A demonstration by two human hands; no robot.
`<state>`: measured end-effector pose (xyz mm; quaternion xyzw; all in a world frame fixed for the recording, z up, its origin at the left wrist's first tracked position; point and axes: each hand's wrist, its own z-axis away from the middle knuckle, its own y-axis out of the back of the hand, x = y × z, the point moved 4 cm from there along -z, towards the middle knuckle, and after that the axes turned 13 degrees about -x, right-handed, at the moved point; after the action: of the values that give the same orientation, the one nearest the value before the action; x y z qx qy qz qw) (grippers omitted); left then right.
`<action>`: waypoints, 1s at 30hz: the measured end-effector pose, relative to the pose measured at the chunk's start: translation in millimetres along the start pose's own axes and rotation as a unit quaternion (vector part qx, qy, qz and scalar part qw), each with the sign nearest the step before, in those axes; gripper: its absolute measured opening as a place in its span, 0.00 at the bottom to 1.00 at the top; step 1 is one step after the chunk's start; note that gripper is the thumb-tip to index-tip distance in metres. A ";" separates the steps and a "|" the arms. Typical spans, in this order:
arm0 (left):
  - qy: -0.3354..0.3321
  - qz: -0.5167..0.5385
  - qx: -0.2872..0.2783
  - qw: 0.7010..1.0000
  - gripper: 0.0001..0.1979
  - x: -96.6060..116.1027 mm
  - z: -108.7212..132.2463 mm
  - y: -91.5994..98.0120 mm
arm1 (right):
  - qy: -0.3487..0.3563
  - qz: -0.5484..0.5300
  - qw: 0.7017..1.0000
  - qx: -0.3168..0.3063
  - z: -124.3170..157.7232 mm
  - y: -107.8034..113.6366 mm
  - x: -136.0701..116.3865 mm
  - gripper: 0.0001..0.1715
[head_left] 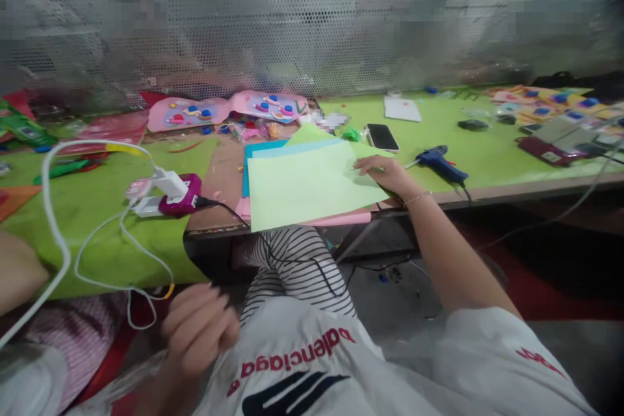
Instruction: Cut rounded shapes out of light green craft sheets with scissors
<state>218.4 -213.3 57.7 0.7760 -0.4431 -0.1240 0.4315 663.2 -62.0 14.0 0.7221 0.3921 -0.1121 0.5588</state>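
My right hand (385,173) reaches onto the table and rests on the right side of a pale green paper sheet (307,185), fingers pressed on it. That sheet tops a stack with blue (253,151) and pink sheets (341,220) under it. My left hand (197,328) hangs low near my lap, below the table edge, with its fingers curled loosely; I see nothing in it. My striped trouser leg (297,270) shows under the table.
A blue glue gun (441,166) and a black phone (381,137) lie right of the stack. A magenta power strip (178,198) with white chargers and cables sits at left. Pink craft pieces (229,110) lie at the back. A perforated metal screen (292,26) closes the far side.
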 end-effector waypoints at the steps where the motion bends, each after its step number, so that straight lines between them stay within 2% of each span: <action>1: -0.038 -0.013 0.039 0.998 0.21 -6.5 -14.5 -15.0 | 0.002 -0.002 1.000 -0.001 -0.1 0.0 -0.4 0.11; 2: -0.074 -0.058 0.010 0.996 0.19 -13.8 -29.6 -35.2 | 0.005 0.000 1.000 -0.002 0.1 0.2 -0.9 0.12; 3: -0.073 -0.087 -0.038 0.993 0.17 -24.7 -43.6 -55.4 | 0.010 0.004 1.000 -0.001 0.4 0.5 -1.5 0.13; 5: -0.019 -0.134 -0.153 0.979 0.26 -48.5 -62.6 -90.0 | 0.023 0.009 1.000 -0.005 1.7 1.2 -2.6 0.15; 7: 0.020 -0.159 -0.195 0.968 0.29 -63.0 -68.2 -109.2 | 0.025 0.014 1.000 -0.009 3.8 2.1 -2.0 0.15; 9: 0.046 -0.165 -0.193 0.966 0.25 -68.0 -65.9 -118.3 | 0.015 0.024 1.000 -0.008 6.3 3.5 0.4 0.15; 13: 0.080 -0.151 -0.149 0.974 0.22 -66.0 -59.6 -122.9 | 0.015 0.059 0.997 -0.041 8.1 5.2 4.9 0.18; 17: 0.074 -0.129 -0.124 0.981 0.22 -65.6 -62.6 -121.2 | -0.008 0.130 0.991 0.011 -2.5 16.8 10.4 0.22; 19: 0.062 -0.126 -0.110 0.984 0.20 -67.1 -64.1 -120.3 | -0.035 0.178 0.983 0.005 -14.0 17.2 13.5 0.23; 22: 0.042 -0.123 -0.072 0.989 0.17 -70.1 -61.9 -119.4 | -0.085 0.241 0.957 -0.139 -32.0 -2.5 18.6 0.31; 24: 0.029 -0.112 -0.040 0.993 0.14 -72.0 -57.8 -118.0 | -0.088 0.259 0.935 -0.227 -38.3 -20.2 17.5 0.34; 27: 0.004 -0.090 -0.015 0.996 0.11 -74.1 -51.4 -111.4 | -0.077 0.265 0.922 -0.273 -39.9 -37.1 9.2 0.37; 30: -0.026 -0.099 -0.032 0.994 0.13 -76.7 -48.1 -98.1 | -0.066 0.227 0.926 -0.295 -36.8 -40.9 -2.9 0.40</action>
<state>258.8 -102.4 -4.7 0.7982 -0.3708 -0.2009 0.4302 622.8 -27.6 -0.8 0.5851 0.1947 0.0911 0.7820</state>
